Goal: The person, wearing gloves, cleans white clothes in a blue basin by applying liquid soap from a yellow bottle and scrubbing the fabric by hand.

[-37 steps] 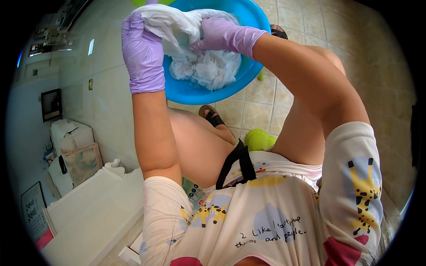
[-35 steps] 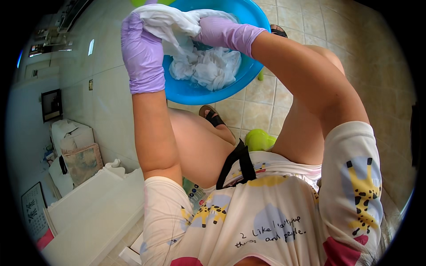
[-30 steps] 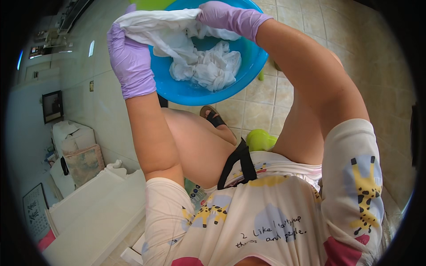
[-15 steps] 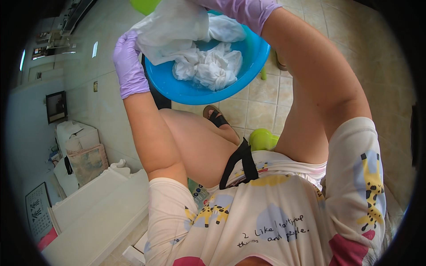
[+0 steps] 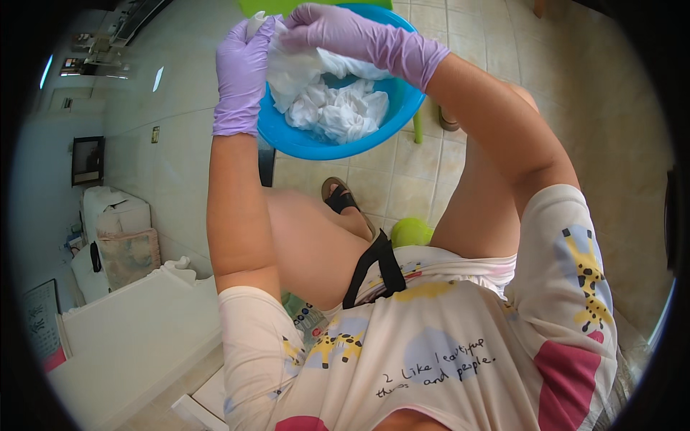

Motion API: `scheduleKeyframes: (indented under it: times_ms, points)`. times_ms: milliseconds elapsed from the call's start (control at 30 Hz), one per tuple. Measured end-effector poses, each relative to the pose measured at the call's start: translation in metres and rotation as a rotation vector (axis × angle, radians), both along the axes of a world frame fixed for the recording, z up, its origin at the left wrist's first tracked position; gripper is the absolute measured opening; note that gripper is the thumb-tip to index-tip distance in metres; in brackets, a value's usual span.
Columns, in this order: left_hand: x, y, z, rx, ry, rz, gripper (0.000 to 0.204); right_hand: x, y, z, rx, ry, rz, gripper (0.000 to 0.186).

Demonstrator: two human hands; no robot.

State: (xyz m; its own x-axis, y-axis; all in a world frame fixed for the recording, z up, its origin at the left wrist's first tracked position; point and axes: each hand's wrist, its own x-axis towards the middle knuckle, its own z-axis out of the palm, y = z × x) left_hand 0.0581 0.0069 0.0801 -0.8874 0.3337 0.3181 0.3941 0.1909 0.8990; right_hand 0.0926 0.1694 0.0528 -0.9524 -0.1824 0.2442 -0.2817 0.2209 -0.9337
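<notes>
Both my hands wear lilac rubber gloves. My left hand (image 5: pixel 244 72) is closed on wet white cloth (image 5: pixel 284 68) at the left rim of the blue basin. Close beside it, my right hand (image 5: pixel 323 32) grips the same cloth, fingers curled round it. The cloth hangs down from between the hands into the blue basin (image 5: pixel 327 151). More white cloth (image 5: pixel 341 111) lies crumpled in a heap inside, with a little water around it. Where the two pieces meet, I cannot tell whether they are one. My right hand covers part of the basin's far side.
The basin rests on a green stool (image 5: pixel 418 128). Between my legs is a round green thing (image 5: pixel 411 233). A sandalled foot (image 5: pixel 341 197) stands on the tiled floor (image 5: pixel 413 190). On the left are a white piece of furniture (image 5: pixel 144 337) and a cushion (image 5: pixel 128 255).
My right hand has come left and down, next to my left hand. The cloth, spread wide before, is now bunched between them. My left hand has shifted slightly up and right.
</notes>
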Motion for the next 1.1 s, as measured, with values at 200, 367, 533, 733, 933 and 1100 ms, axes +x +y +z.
scheduleKeyframes:
  times_ms: [200, 367, 533, 733, 933, 1100]
  points:
    - [0.003, -0.007, 0.022, 0.056, 0.008, -0.081, 0.024, 0.011, 0.0, -0.025, 0.184, -0.078, 0.002, 0.041]
    - [-0.049, -0.013, 0.08, 0.006, 0.204, 0.087, 0.012, 0.004, -0.008, -0.027, 0.118, -0.145, -0.179, 0.039]
    - [-0.067, -0.022, 0.115, 0.216, 0.212, 0.186, 0.019, 0.002, -0.026, -0.028, 0.206, -0.18, -0.349, 0.031]
    - [-0.059, -0.027, 0.14, 0.397, 0.097, 0.089, 0.026, 0.01, -0.027, -0.059, 0.165, -0.041, -0.318, 0.046]
    - [-0.067, -0.027, 0.147, 0.571, 0.01, -0.06, 0.024, -0.008, -0.039, -0.057, 0.347, -0.022, -0.596, 0.037]
    - [-0.081, -0.06, 0.168, 0.504, 0.085, 0.016, 0.027, -0.037, -0.006, -0.03, 0.406, -0.067, -0.485, 0.03]
